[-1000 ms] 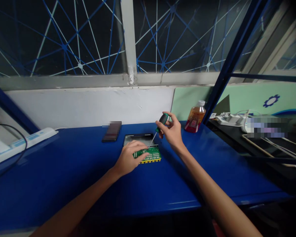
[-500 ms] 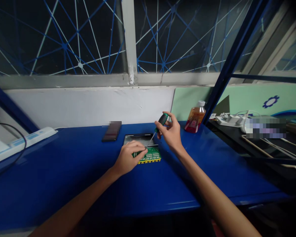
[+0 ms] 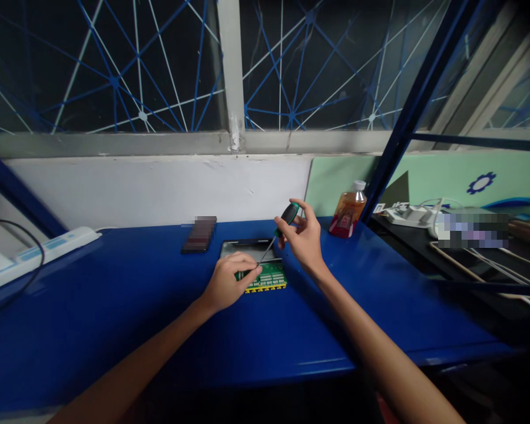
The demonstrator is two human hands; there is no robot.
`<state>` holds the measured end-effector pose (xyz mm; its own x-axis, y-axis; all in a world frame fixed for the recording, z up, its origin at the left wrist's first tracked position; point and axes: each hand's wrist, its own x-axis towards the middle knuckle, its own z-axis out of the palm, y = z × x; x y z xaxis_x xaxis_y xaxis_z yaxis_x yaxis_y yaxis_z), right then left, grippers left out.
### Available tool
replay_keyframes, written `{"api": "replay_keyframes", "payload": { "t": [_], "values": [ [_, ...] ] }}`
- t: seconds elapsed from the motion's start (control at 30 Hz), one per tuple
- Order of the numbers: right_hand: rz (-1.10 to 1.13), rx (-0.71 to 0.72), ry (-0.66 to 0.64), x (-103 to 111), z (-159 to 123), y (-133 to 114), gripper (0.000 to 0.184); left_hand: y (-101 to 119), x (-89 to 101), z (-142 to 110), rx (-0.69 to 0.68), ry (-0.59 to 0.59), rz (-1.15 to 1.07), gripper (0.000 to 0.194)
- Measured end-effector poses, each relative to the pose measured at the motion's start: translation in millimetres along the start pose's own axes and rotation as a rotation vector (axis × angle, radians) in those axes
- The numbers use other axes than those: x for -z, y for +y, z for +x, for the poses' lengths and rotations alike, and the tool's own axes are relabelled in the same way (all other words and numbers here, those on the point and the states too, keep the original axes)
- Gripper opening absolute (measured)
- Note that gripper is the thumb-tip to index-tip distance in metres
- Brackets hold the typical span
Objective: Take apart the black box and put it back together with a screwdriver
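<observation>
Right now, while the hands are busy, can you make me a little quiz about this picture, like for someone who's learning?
1. True or false: the right hand grips the screwdriver by its handle.

2. What colour runs along the edge of the green circuit board nearest the person?

3. Which of these stands upright on the blue table?
A) the green circuit board
B) the bottle
C) the dark phone

Key:
1. True.
2. Yellow.
3. B.
</observation>
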<state>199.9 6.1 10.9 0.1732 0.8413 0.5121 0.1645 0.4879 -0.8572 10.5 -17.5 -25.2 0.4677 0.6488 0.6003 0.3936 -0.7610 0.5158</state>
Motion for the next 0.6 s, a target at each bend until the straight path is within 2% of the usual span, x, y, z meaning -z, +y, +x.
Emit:
{"api": "replay_keyframes", "payload": {
  "t": [0.6],
  "values": [
    [-0.08, 0.046, 0.015, -1.4, -3.2, -4.4, 0.053, -0.9, 0.1, -0.6, 0.004, -0.051, 0.047, 0.026]
  ]
}}
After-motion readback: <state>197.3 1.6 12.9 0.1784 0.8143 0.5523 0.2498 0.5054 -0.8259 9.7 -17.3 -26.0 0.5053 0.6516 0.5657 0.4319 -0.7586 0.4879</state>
